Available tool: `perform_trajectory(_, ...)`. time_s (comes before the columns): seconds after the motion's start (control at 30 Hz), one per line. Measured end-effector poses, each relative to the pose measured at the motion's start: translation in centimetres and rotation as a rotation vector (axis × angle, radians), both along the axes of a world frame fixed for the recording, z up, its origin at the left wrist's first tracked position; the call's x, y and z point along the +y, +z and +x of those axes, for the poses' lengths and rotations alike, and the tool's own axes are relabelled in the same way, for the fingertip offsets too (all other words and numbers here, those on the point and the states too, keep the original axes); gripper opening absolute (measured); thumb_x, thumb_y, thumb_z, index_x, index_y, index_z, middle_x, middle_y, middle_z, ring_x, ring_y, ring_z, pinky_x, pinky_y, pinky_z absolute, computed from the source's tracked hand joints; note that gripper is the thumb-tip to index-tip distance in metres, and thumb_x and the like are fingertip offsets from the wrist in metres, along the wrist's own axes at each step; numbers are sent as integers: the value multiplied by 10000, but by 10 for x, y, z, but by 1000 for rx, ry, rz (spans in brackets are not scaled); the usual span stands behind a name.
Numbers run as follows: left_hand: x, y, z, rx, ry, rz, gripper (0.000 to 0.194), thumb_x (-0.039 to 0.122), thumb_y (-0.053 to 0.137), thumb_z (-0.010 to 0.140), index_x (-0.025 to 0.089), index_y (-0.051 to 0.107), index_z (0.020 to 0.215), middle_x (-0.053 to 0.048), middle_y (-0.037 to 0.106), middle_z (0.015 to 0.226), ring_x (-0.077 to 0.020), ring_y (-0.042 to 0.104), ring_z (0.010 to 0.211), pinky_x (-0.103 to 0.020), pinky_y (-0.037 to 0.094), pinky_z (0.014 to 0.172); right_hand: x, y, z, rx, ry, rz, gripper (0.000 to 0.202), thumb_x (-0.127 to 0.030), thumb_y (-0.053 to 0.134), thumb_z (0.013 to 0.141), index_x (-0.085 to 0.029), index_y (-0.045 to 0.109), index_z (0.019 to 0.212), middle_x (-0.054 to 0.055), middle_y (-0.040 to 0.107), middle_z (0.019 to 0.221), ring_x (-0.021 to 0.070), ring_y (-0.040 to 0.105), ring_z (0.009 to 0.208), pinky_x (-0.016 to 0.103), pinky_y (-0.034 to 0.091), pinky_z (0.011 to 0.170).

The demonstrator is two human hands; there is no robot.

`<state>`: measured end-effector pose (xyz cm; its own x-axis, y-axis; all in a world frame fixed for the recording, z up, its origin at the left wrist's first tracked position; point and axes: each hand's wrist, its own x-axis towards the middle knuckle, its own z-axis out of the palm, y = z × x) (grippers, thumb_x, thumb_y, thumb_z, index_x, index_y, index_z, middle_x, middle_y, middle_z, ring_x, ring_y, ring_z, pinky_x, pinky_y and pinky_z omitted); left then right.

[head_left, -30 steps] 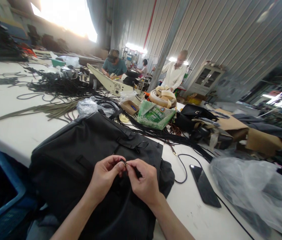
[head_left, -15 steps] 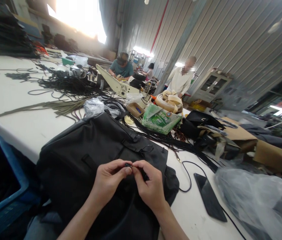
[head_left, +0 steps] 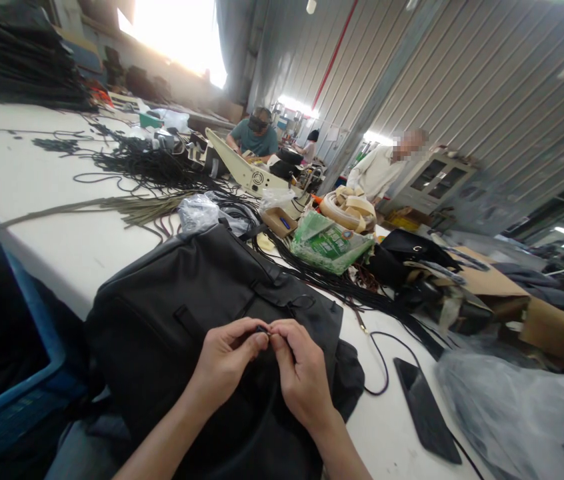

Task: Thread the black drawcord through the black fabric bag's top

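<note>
A black bag (head_left: 162,287) lies on the white table, its near part reaching over the edge toward my lap. Above its middle, my left hand (head_left: 235,347) pinches a small dark piece (head_left: 262,329) between thumb and forefinger. My right hand (head_left: 298,353) meets it from the other side, thumb and forefinger closed at the same piece. The piece is mostly covered by fingertips, so its shape is unclear. Straps and a thin cord loop (head_left: 303,302) lie on the bag just beyond my hands.
Right of the bag are a black phone (head_left: 426,408) with a cable and clear plastic (head_left: 517,400). Beyond lie black cords (head_left: 137,160), a green packet (head_left: 329,241) and a small box (head_left: 278,221). A blue crate (head_left: 45,380) stands at left. Several people are at the back.
The whole view has shifted, so things appear slightly further right. My fingertips stay together at the small piece, with my right fingers curled a little more. The standing person in white leans further right.
</note>
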<state>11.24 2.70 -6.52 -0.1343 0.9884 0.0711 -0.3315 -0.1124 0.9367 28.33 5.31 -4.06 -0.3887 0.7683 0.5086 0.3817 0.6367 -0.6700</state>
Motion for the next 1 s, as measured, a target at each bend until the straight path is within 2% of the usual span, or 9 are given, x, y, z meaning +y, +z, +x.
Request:
perform_trajectory(0.13, 3, -3, 0, -96, -29, -70, 318, 452, 924, 844, 183, 893, 1012, -55, 744, 777, -141, 568, 638, -259, 489, 620, -1, 0, -1, -40, -37, 71, 158, -184, 542, 1143, -251, 677, 1094, 74, 756, 1118, 236, 713, 1026, 390, 579, 898)
perform_trajectory(0.33, 4, -5, 1, -126, -46, -71, 359, 476, 941, 835, 167, 877, 1006, -62, 751, 787, -148, 602, 659, -261, 505, 644, -3, -3, -1, -58, -65, 136, 155, -149, 547, 1126, -247, 667, 1132, 89, 744, 1148, 246, 707, 1052, 413, 579, 922)
perform_trajectory(0.53, 7, -3, -2, -333, 25, -153, 423, 470, 1010, 766, 152, 848, 993, -42, 739, 789, -114, 618, 647, -217, 530, 638, -4, -1, 1, 33, -167, 200, 183, -107, 559, 1101, -246, 672, 1138, 86, 761, 1126, 241, 735, 1048, 408, 597, 920)
perform_trajectory(0.73, 7, 1, -3, -356, -13, -214, 489, 464, 1069, 670, 137, 873, 976, -86, 798, 822, -141, 689, 674, -230, 593, 671, -8, 4, 1, 27, -155, 325, 284, -60, 697, 1014, -284, 733, 1185, 55, 823, 1129, 236, 783, 990, 422, 603, 907)
perform_trajectory(1.0, 5, 5, -6, -362, -28, -220, 456, 447, 1038, 702, 110, 888, 970, -114, 792, 806, -172, 679, 716, -252, 591, 665, -7, -1, 1, 18, -146, 324, 265, -62, 691, 973, -268, 708, 1137, 49, 831, 1092, 226, 802, 970, 416, 604, 916)
